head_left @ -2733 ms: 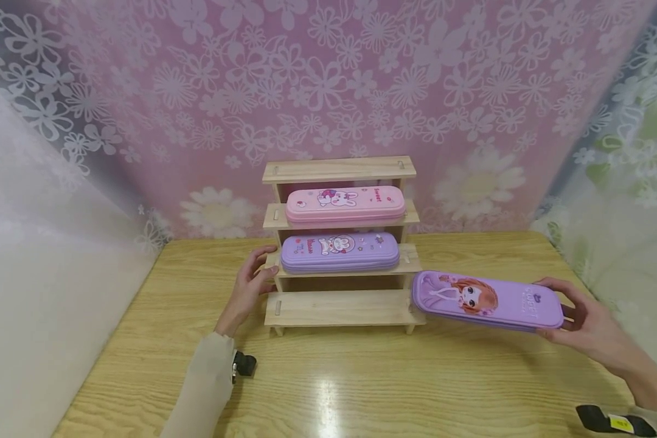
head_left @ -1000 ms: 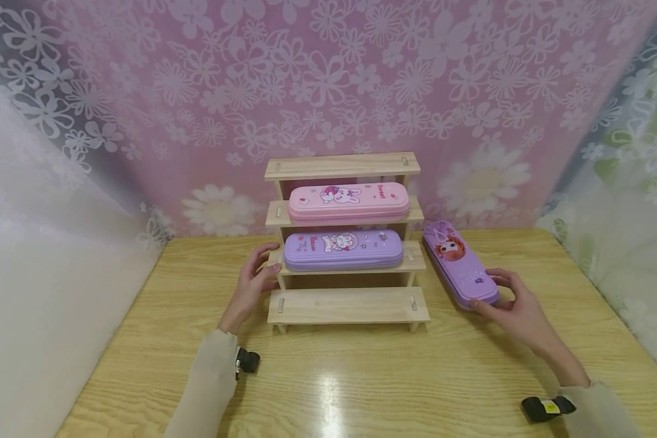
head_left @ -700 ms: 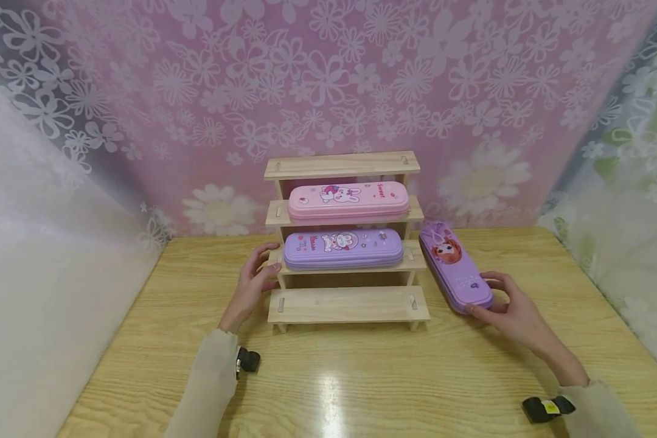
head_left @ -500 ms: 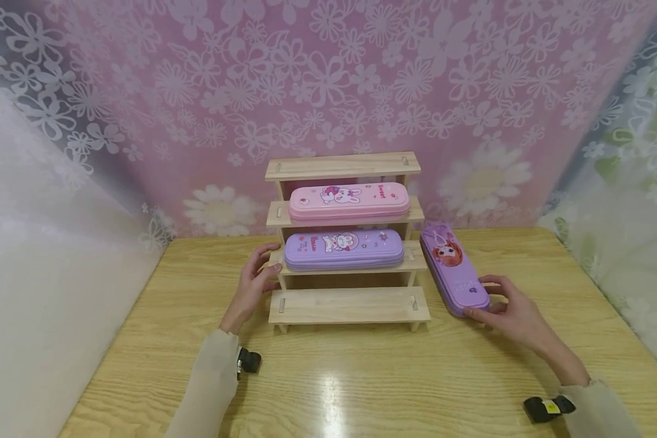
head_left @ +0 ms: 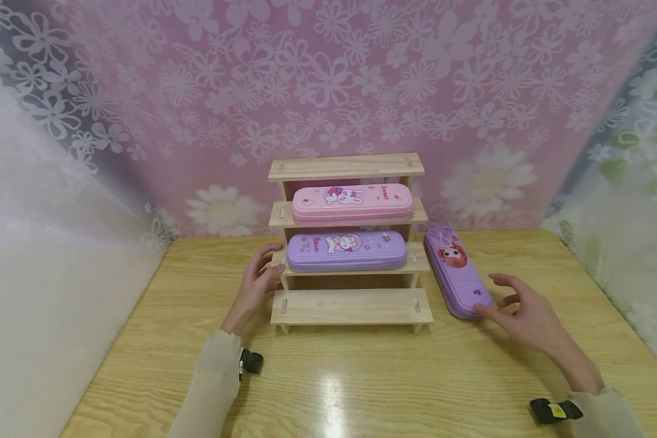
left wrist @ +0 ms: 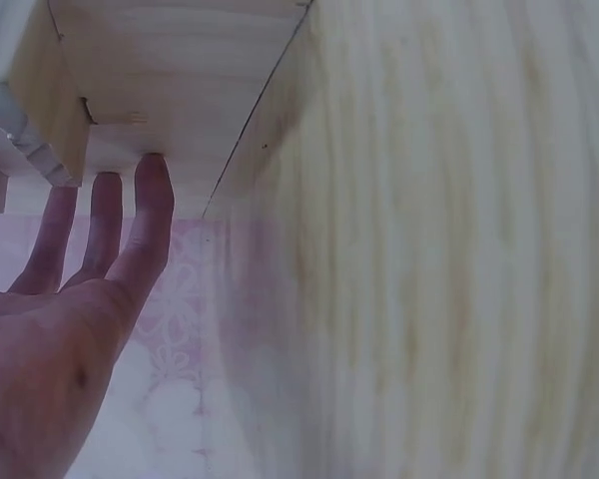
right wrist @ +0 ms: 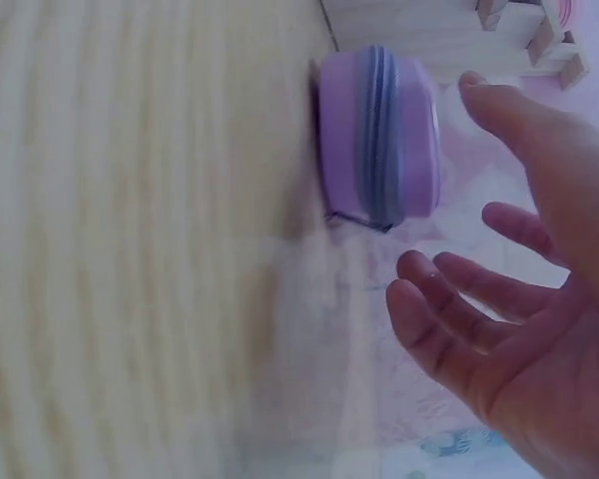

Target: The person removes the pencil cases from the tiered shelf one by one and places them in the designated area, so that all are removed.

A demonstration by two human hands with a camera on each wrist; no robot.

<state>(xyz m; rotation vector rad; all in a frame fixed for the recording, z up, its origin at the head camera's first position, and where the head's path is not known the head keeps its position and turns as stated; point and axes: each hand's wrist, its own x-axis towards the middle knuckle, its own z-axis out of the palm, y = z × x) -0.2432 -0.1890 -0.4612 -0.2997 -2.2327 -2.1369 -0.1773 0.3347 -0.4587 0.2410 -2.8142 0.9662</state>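
Showing only in right wrist view: thumb (right wrist: 504,112) clear of purple case (right wrist: 379,140)

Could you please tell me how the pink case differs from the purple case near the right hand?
The pink case has a bunny picture; the purple case has a red-haired figure. The pink case lies crosswise on the wooden stand; the purple case lies slanting front to back on the table beside it. Both are long with rounded corners.
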